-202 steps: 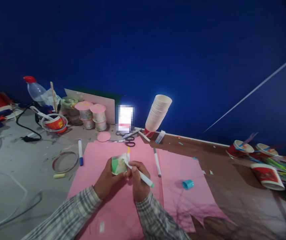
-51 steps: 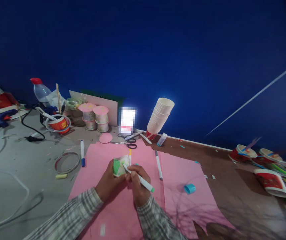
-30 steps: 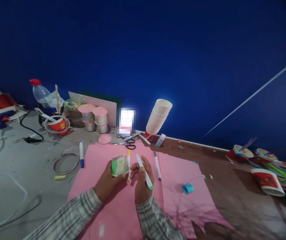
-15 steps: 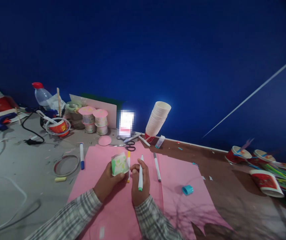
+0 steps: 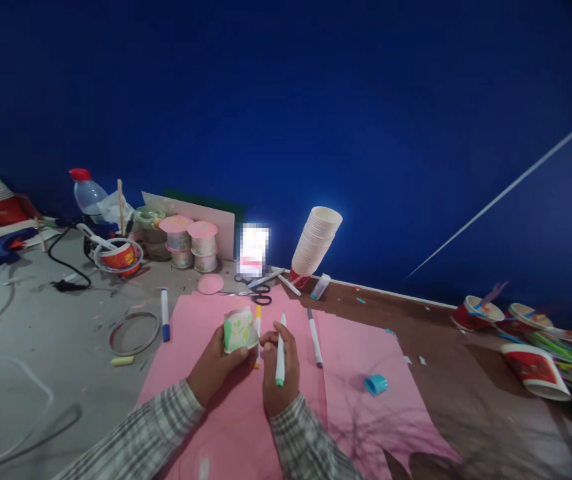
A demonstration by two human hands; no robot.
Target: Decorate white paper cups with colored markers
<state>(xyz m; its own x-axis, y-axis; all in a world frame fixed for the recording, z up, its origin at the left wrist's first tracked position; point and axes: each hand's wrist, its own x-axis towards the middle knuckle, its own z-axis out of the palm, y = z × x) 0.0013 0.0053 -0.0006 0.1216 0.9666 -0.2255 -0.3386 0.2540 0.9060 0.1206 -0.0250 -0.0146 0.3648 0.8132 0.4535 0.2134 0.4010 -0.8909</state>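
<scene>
My left hand [image 5: 219,365] is closed around a small paper cup [image 5: 241,331], white with green and yellow-green marks, its wide rim facing down. In my right hand [image 5: 282,373] is a white marker [image 5: 281,357] with a green end, which points back toward me. The marker's far tip lies beyond my fingers, apart from the cup. Both hands are above pink paper sheets [image 5: 356,353]. A yellow marker [image 5: 258,319] lies between the hands, and a grey marker [image 5: 315,339] rests to the right of my right hand.
Scissors [image 5: 261,295] and a pink paper disc [image 5: 211,284] lie beyond the sheets. A tilted stack of paper cups [image 5: 315,243] stands by the wall. On the left are a tape roll [image 5: 135,334], a blue marker [image 5: 165,317] and decorated cups [image 5: 203,247]; a turquoise ring-like piece [image 5: 376,384] sits right.
The cup has turned slightly in my left hand, showing more of its marked side. My right hand keeps the marker in almost the same place. The whole view has shifted a little.
</scene>
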